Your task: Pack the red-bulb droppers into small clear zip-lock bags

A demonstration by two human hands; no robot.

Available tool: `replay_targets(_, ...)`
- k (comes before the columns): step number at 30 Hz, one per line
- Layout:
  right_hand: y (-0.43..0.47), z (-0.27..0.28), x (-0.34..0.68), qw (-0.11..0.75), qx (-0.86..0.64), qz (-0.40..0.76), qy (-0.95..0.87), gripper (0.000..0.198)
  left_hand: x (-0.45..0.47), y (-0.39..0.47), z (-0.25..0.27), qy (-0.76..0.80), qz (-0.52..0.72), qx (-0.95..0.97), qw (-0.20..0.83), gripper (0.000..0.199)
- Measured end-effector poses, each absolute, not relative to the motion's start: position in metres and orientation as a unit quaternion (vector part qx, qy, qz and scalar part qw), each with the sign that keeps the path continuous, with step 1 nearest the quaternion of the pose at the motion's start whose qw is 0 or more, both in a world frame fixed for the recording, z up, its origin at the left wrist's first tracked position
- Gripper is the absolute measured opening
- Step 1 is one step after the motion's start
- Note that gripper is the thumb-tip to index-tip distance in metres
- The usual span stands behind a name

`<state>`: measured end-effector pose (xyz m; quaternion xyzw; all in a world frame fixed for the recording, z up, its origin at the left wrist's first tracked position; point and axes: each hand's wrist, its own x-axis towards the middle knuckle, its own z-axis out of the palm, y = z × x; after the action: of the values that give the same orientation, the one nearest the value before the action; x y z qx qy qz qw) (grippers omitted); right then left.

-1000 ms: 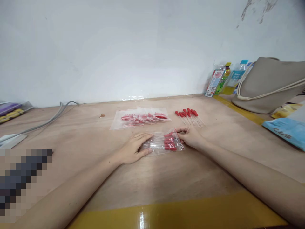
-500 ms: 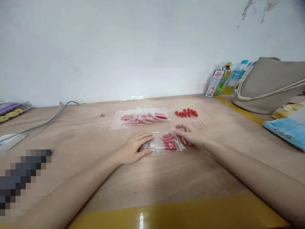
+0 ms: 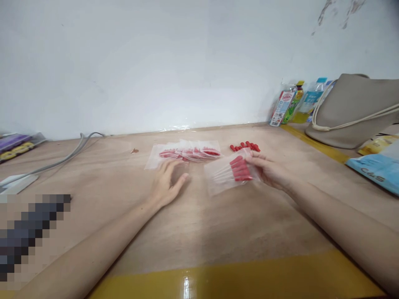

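Pinched at its right end by my right hand (image 3: 268,168), a clear plastic zip bag (image 3: 215,182) is held up off the table. Inside it several droppers with red rubber bulbs (image 3: 240,169) lie side by side, their thin clear stems pointing left. My left hand (image 3: 168,182) is over the table to the left of the bag, fingers apart and holding nothing. Its fingertips are near a pile of filled bags (image 3: 190,150) with red bulbs inside. Behind the held bag lie several loose red-bulbed droppers (image 3: 246,146), their stems mostly hidden by the bag and my right hand.
At the back right stand a carton (image 3: 282,108), bottles (image 3: 308,104) and a grey bag (image 3: 352,112), with a blue packet (image 3: 374,170) in front. A grey cable (image 3: 71,151) and purple and yellow packages (image 3: 15,147) lie left. Yellow tape (image 3: 233,278) covers the table's front edge.
My right hand has lifted the dropper bag off the table and moved it right and away from me. My left hand has let go of the bag and shifted left.
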<state>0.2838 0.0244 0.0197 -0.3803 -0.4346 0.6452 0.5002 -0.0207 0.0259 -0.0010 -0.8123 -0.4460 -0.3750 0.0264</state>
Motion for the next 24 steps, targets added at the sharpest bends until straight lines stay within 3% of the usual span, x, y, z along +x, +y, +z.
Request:
replay_targets(3, 0.032, 0.029, 0.294, 0.584, -0.375, 0.612, -0.379, 0.009, -0.032, 0.040, -0.004, -0.535, -0.438, -0.715, 0.102, 0.042)
replay_targets(7, 0.051, 0.034, 0.283, 0.666, -0.380, 0.581, -0.275, 0.015, -0.055, 0.061, -0.005, -0.641, -0.374, -0.659, 0.122, 0.043)
replay_targets(14, 0.096, 0.016, 0.234, 0.669, -0.391, 0.607, -0.178, 0.018, -0.075, 0.078, -0.008, -0.712, -0.197, -0.673, 0.048, 0.048)
replay_targets(18, 0.106, 0.007, 0.229, 0.609, -0.445, 0.623, -0.209, 0.017, -0.080, 0.082, -0.010, -0.734, -0.186, -0.652, 0.033, 0.051)
replay_targets(20, 0.103, 0.007, 0.234, 0.530, -0.504, 0.630, -0.260, 0.021, -0.084, 0.084, -0.009, -0.744, -0.183, -0.642, 0.026, 0.050)
replay_targets(24, 0.091, 0.015, 0.254, 0.358, -0.590, 0.620, -0.373, 0.046, -0.096, 0.089, -0.003, -0.745, -0.197, -0.637, 0.004, 0.043)
